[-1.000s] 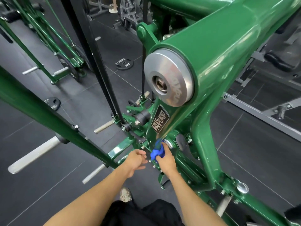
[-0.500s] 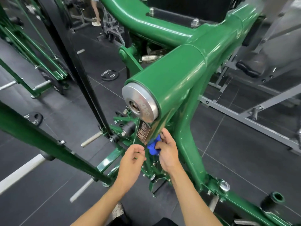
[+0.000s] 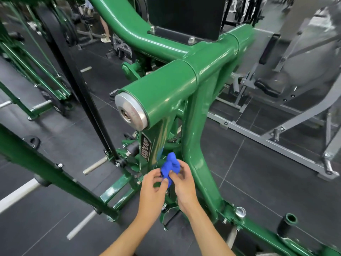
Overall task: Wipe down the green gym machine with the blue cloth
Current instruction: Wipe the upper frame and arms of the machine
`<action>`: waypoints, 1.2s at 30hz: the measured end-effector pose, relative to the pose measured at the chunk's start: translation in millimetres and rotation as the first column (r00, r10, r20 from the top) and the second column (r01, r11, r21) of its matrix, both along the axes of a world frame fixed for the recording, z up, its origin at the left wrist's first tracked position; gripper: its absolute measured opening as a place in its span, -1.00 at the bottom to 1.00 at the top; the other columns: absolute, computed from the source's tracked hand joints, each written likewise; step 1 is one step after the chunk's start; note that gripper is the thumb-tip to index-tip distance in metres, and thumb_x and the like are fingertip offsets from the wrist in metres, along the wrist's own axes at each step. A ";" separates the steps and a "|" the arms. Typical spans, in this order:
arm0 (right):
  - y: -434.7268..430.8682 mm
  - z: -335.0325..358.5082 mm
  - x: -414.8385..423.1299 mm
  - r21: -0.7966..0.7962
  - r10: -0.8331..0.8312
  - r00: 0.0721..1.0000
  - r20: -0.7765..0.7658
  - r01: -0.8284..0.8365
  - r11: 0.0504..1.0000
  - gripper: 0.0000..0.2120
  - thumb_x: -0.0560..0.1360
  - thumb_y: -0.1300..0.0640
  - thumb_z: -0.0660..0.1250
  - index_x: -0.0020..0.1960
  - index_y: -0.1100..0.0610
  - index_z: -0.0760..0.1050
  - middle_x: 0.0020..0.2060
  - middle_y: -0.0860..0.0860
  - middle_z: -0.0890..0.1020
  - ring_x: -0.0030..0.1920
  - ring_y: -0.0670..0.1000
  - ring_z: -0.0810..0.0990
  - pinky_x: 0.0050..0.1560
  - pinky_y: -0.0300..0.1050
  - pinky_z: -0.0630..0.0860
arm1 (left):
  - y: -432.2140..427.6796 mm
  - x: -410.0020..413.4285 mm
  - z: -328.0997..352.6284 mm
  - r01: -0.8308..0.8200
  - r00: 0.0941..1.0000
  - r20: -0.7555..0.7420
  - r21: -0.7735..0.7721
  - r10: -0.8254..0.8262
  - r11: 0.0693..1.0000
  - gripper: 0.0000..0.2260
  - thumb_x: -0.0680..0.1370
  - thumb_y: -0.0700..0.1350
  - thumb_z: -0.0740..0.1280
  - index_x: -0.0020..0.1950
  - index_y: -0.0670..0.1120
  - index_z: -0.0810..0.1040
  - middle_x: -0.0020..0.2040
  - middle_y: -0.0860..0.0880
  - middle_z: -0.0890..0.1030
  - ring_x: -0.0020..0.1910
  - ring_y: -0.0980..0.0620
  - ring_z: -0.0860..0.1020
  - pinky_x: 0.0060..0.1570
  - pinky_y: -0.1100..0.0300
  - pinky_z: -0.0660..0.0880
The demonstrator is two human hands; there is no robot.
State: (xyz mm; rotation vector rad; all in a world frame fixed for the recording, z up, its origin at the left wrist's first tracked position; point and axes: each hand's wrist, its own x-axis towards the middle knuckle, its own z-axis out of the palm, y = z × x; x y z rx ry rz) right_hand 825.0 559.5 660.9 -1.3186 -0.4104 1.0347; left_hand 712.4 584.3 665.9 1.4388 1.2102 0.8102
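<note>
black nameplate [image 3: 146, 150] on green gym machine [image 3: 195, 85], lettering too blurred to read, floor plate [image 3: 114, 92] text unreadable

Your left hand [image 3: 152, 189] and right hand [image 3: 185, 187] are bare: no gloves, rings or watch. Both forearms are uncovered down to the frame's bottom edge, with no sleeve showing below the green gym machine [image 3: 184, 78].

Glossy green machine frame [image 3: 199, 74], bright blue cloth [image 3: 170, 166], silver end cap [image 3: 132, 111], dark grey floor [image 3: 249, 172]
</note>
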 end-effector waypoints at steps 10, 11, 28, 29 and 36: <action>-54.5 0.2 51.4 0.105 0.020 1.000 0.016 -0.022 0.994 -0.44 0.46 0.33 0.46 0.39 0.06 0.38 0.26 0.10 0.63 0.30 0.17 0.59 0.36 0.19 0.51 | -11.6 27.4 14.3 0.094 0.964 0.258 -0.130 -0.058 0.987 -0.69 0.58 -0.46 0.27 0.18 -0.11 0.55 0.04 0.00 0.68 -0.05 0.08 0.64 -0.10 0.26 0.57; -58.2 0.6 53.6 0.137 0.027 0.999 -0.026 -0.023 0.990 -0.45 0.48 0.35 0.40 0.41 0.07 0.37 0.28 0.14 0.62 0.29 0.21 0.58 0.36 0.22 0.51 | -11.8 28.8 15.5 0.114 0.962 0.260 -0.125 -0.078 0.986 -0.67 0.56 -0.49 0.26 0.17 -0.13 0.53 0.04 -0.02 0.66 -0.06 0.10 0.63 -0.09 0.28 0.56; -52.1 44.9 96.6 -0.014 0.088 0.767 0.636 -0.103 0.995 -0.69 0.59 0.27 0.40 0.10 -0.15 0.64 0.02 -0.11 0.66 0.00 -0.13 0.59 -0.02 -0.27 0.49 | 19.5 60.8 63.0 0.376 0.926 -0.062 0.151 -0.371 0.914 -0.56 0.57 -0.33 0.23 0.17 0.24 0.46 0.12 0.19 0.62 -0.18 0.05 0.49 -0.09 0.21 0.42; -51.4 46.3 97.9 0.001 0.052 0.773 0.632 -0.069 0.998 -0.71 0.59 0.28 0.39 0.06 -0.12 0.65 0.00 -0.10 0.65 -0.04 -0.16 0.59 -0.01 -0.28 0.48 | 21.4 59.0 63.6 0.392 0.920 -0.083 0.168 -0.383 0.905 -0.54 0.55 -0.31 0.25 0.16 0.29 0.44 0.12 0.17 0.58 -0.21 0.07 0.46 -0.11 0.25 0.40; -49.9 44.7 100.3 -0.109 0.382 0.780 0.496 -0.380 0.918 -0.38 0.52 0.18 0.44 0.38 -0.42 0.45 -0.26 -0.07 0.49 -0.24 -0.07 0.44 -0.12 -0.11 0.45 | 33.3 60.1 93.2 0.636 0.767 -0.265 0.191 -0.584 0.748 -0.56 0.46 -0.28 0.25 0.19 0.20 0.40 0.05 0.10 0.43 -0.31 0.12 0.38 -0.24 0.31 0.35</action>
